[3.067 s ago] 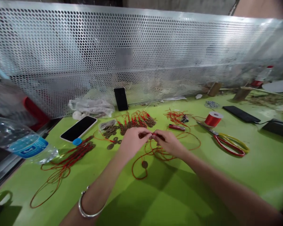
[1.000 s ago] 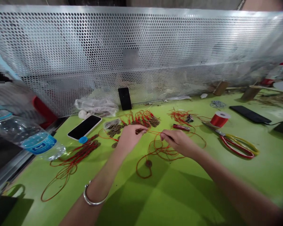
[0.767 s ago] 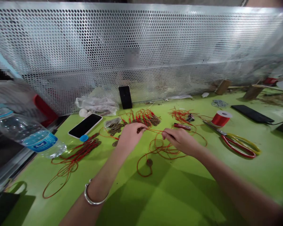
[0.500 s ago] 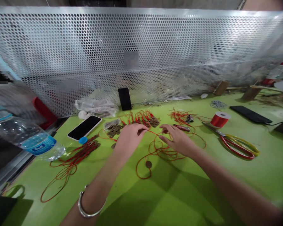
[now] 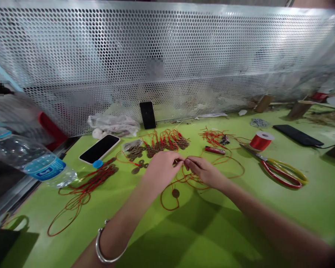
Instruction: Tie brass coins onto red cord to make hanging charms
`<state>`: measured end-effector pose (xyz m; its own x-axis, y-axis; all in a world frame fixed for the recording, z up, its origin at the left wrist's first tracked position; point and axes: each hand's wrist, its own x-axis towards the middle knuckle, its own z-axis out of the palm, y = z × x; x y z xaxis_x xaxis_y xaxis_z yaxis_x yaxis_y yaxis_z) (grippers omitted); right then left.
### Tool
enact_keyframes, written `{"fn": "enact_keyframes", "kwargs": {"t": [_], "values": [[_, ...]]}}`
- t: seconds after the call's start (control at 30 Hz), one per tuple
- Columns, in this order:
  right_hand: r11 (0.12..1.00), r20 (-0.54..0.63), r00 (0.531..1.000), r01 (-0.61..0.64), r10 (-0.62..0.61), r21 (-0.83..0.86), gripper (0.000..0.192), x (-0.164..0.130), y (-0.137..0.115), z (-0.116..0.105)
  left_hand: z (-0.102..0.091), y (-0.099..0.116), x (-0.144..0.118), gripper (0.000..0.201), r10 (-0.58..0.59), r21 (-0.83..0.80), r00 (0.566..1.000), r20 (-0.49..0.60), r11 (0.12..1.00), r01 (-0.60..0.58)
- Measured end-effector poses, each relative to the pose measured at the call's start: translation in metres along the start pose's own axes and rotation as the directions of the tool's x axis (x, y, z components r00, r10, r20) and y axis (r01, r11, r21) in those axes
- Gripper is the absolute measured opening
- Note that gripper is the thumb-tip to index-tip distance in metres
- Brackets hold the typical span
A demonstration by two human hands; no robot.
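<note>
My left hand (image 5: 164,166) and my right hand (image 5: 205,171) meet fingertip to fingertip above the green table. Both are closed in a pinch on a thin red cord (image 5: 184,175), most of which is hidden by the fingers. Below them the loose cord lies in tangled loops, and one round coin (image 5: 175,193) rests inside a loop nearer to me. Just behind my left hand are bronze-coloured coins (image 5: 153,149) with red cords tied to them. A few loose coins (image 5: 136,170) lie left of that hand.
Scissors (image 5: 281,175) and a red thread spool (image 5: 261,140) lie on the right, near a small red tube (image 5: 214,150). Leftward are a water bottle (image 5: 36,160), a phone (image 5: 99,149) and a bundle of corded coins (image 5: 100,176). A perforated metal panel (image 5: 167,48) borders the back.
My hands have come together, and the cord stretched between them has shortened. My right hand's spread fingers have closed into a pinch; the left has moved slightly right and towards me.
</note>
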<state>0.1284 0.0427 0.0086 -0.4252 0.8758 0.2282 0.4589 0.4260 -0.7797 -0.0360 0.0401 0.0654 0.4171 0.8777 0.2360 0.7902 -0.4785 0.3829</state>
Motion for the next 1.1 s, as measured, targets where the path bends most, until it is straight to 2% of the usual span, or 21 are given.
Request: {"fn": "enact_keyframes", "kwargs": {"t": [0.17,0.27,0.37,0.47,0.63,0.8,0.9,1.03,1.07,1.1], "values": [[0.996,-0.058,0.998,0.02,-0.025,-0.091,0.031,-0.001,0.001,-0.002,-0.001,0.0,-0.001,0.011,-0.046,-0.181,0.999,-0.013,0.983,0.042],[0.996,-0.058,0.998,0.019,-0.025,-0.09,0.03,-0.001,0.0,-0.001,-0.001,-0.001,-0.001,0.008,-0.058,-0.292,0.998,-0.008,0.955,0.053],[0.997,-0.064,0.998,0.024,-0.029,-0.073,0.03,-0.002,-0.002,0.0,0.0,-0.004,0.001,0.007,-0.08,-0.334,0.997,-0.012,0.94,0.071],[0.997,-0.076,0.996,0.032,-0.037,-0.071,0.03,-0.003,-0.004,0.0,0.001,-0.007,0.002,0.007,-0.085,-0.346,0.996,0.002,0.935,0.08],[0.997,-0.103,0.993,0.046,-0.052,-0.059,0.031,-0.003,-0.004,-0.001,0.003,-0.008,0.002,0.011,-0.032,-0.297,0.999,-0.02,0.955,0.025],[0.999,-0.071,0.997,0.025,-0.026,-0.022,0.034,-0.001,-0.001,0.0,0.004,-0.007,0.001,0.012,0.01,-0.224,0.999,-0.05,0.974,-0.021],[1.0,-0.053,0.998,0.016,-0.016,-0.004,0.034,0.0,0.0,-0.004,-0.008,-0.01,0.001,0.011,-0.018,-0.255,0.996,-0.093,0.967,-0.007],[0.999,-0.075,0.997,-0.017,0.021,0.042,0.035,0.002,0.003,-0.021,-0.047,-0.033,0.0,0.011,-0.134,-0.252,0.958,-0.253,0.965,0.068],[0.999,-0.092,0.995,-0.029,0.033,0.045,0.035,0.002,0.006,-0.027,-0.058,-0.043,-0.001,0.012,-0.173,-0.256,0.931,-0.321,0.962,0.09],[0.998,-0.109,0.993,-0.04,0.044,0.043,0.035,0.003,0.009,-0.033,-0.068,-0.055,-0.001,0.012,-0.246,-0.299,0.849,-0.467,0.948,0.11]]}}
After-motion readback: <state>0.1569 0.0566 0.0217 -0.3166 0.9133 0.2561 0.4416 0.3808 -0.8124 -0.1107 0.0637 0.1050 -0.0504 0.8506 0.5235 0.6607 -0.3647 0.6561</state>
